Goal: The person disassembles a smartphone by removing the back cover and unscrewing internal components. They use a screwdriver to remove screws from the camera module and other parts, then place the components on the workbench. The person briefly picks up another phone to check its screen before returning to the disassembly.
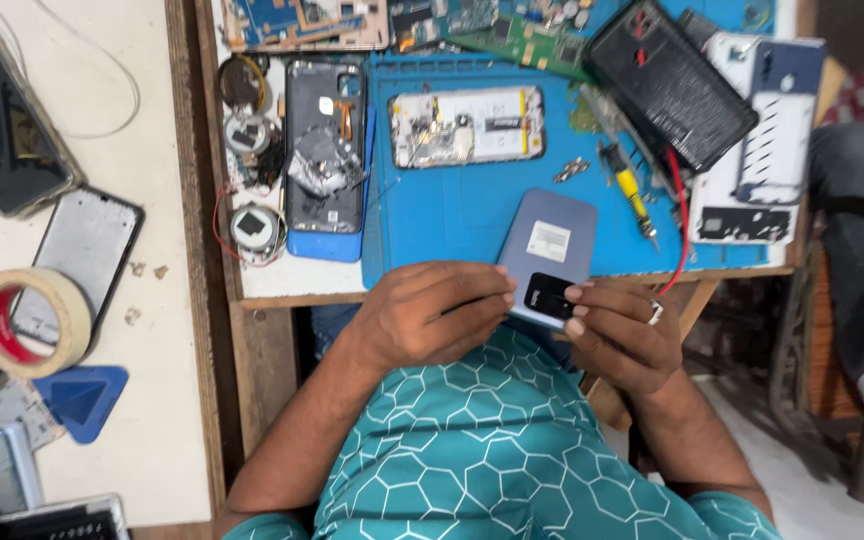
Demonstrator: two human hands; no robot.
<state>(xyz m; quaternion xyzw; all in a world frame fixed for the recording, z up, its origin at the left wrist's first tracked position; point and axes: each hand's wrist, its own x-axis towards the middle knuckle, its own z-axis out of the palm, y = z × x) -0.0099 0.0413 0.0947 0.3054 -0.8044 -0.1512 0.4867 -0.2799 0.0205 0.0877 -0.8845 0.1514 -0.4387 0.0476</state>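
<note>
Both my hands hold a grey-blue phone back cover (548,250) over the front edge of the blue work mat (452,215). My left hand (432,312) grips its left side with the fingers curled over the lower edge. My right hand (620,330), a ring on one finger, pinches the lower right corner near the black camera patch. The cover has a pale square sticker in its middle. An opened phone (465,126) with bare circuit boards lies on the mat behind the cover.
A second opened phone (325,150) lies left of the mat beside round parts. A yellow-handled tool (630,192), a black meter (670,80) and circuit boards sit at the back. A tape roll (27,320), phones and a blue triangular pick lie on the left table. A chair stands at right.
</note>
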